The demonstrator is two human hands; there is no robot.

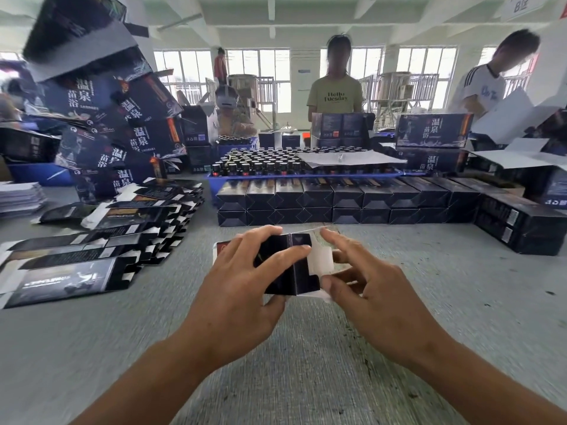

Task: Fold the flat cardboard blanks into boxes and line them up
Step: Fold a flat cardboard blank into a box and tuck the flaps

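Observation:
A small dark cardboard box (299, 271), partly folded, is held over the grey table. My left hand (245, 280) is wrapped around its left side, thumb under it and fingers across the top. My right hand (362, 283) pinches the white end flap (322, 260) at the box's right end with thumb and fingers. Flat dark blanks (101, 237) lie in overlapping stacks on the left of the table. Folded boxes (337, 200) stand in a two-layer row just beyond my hands.
A blue tray (306, 174) full of small bottles sits behind the row. More folded boxes (521, 222) are stacked at the right. Large dark cartons (122, 133) pile up at the left. Three people stand or sit across the grey table (306, 378).

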